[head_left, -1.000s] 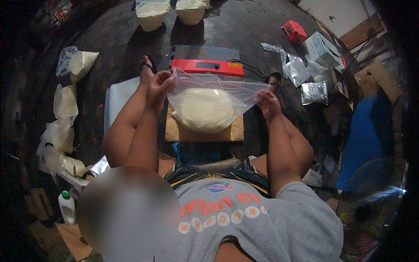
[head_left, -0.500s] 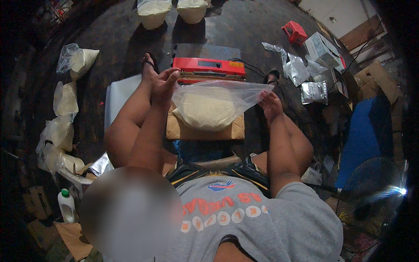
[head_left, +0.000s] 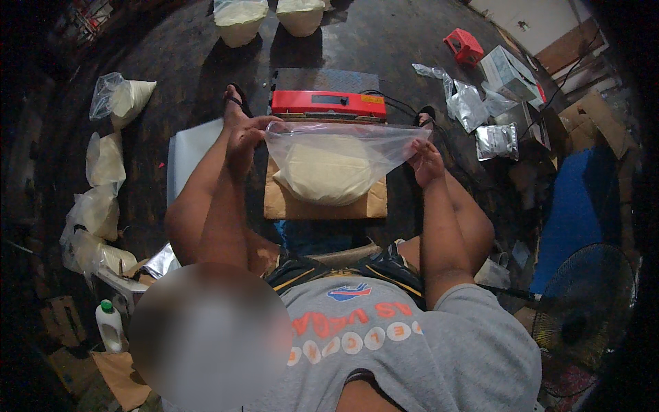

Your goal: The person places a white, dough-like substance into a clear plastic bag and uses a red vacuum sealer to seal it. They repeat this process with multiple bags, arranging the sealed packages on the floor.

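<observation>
A clear plastic bag of cream-coloured powder [head_left: 326, 172] rests on a brown padded pad [head_left: 324, 209] between my legs, its top stretched sideways. My left hand [head_left: 247, 141] pinches the bag's left upper corner, and my right hand [head_left: 427, 161] grips the right upper corner. Just beyond the bag is a red sealing machine [head_left: 328, 103] with a control panel and cables, on a speckled grey board [head_left: 322, 79].
Several powder bags stand at the left [head_left: 103, 161] and far ahead [head_left: 240, 24]. Foil pouches [head_left: 467, 110], a boxed item [head_left: 506, 72] and a red stool [head_left: 463, 48] lie right. A fan [head_left: 570, 323], blue sheet [head_left: 563, 213] and white bottle [head_left: 110, 326] are nearby.
Both hands have moved slightly with the bag's top edge, which now sits lower and more taut, uncovering more of the red machine's front than a second ago.
</observation>
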Demonstrator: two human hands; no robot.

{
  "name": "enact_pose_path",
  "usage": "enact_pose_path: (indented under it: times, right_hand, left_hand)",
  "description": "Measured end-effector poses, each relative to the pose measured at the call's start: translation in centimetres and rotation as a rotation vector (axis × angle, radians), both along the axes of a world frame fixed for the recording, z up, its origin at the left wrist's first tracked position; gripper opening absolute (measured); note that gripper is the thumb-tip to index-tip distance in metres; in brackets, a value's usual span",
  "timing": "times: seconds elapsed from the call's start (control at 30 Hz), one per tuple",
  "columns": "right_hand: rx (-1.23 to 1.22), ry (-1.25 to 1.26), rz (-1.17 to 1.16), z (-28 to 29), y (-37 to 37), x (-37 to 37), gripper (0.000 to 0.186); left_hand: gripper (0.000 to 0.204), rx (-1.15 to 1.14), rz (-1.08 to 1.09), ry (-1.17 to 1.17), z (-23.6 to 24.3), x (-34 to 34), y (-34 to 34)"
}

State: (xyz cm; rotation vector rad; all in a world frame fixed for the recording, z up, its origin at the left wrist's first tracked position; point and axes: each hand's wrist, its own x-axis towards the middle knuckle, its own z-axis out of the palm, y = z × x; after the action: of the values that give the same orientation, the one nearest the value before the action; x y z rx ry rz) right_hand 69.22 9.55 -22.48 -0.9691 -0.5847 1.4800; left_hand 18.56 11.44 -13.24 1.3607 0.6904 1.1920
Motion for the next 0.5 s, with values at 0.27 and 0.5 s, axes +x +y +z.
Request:
enact_pose_path:
  times: [0.27,0.5]
  right_hand:
    - [-0.020,-0.081,-0.069,-0.4,0.2,-0.8,0.026]
    - [-0.094,-0.050,-0.072,-0.4,0.7,-0.6,0.023]
  left_hand:
    - [0.037,0.050,0.188,0.126,-0.5,1.2,-0.5]
    - [0.040,-0.086,0.345,0.140,-1.0,2.7,-0.7]
